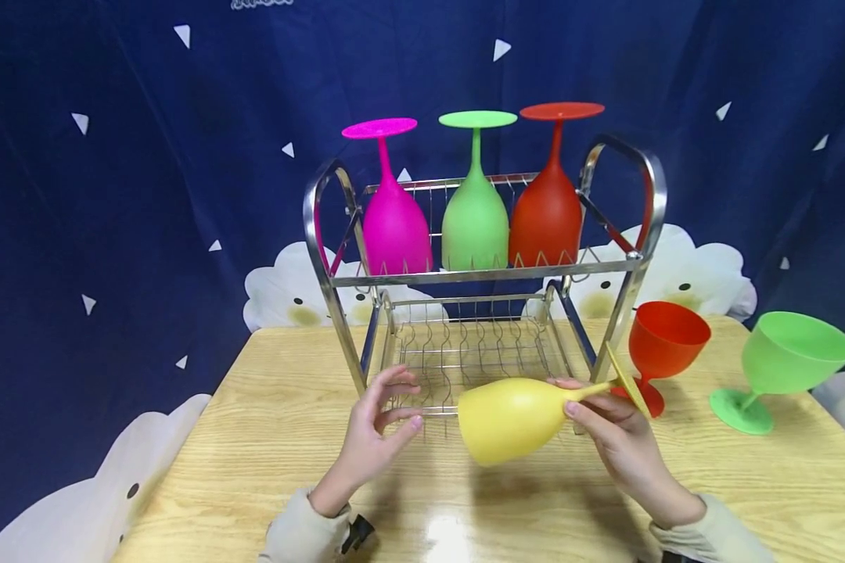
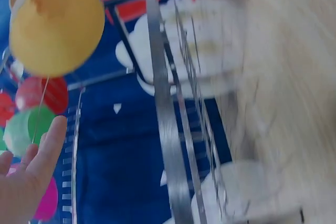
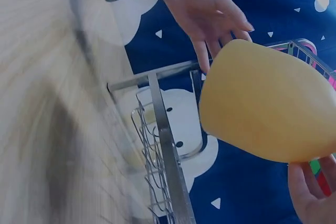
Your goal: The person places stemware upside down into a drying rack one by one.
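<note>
A yellow goblet [image 1: 512, 421] lies sideways in the air above the front of the table, its bowl pointing left. My right hand [image 1: 623, 446] pinches its stem between thumb and fingers, close to the bowl. To the left, my left hand [image 1: 376, 430] has its fingers spread and loosely bent, apart from the goblet's rim. In the right wrist view the yellow bowl [image 3: 268, 100] fills much of the right side, with the left hand [image 3: 207, 17] beyond its mouth. Behind both hands stands a two-tier metal dish rack [image 1: 482, 275].
Upside down on the rack's top tier are a magenta goblet [image 1: 397, 231], a green goblet [image 1: 475, 227] and a red goblet [image 1: 547, 219]. Upright on the table at right stand another red goblet [image 1: 665, 344] and another green goblet [image 1: 782, 363]. A dark blue curtain [image 1: 148, 195] hangs behind.
</note>
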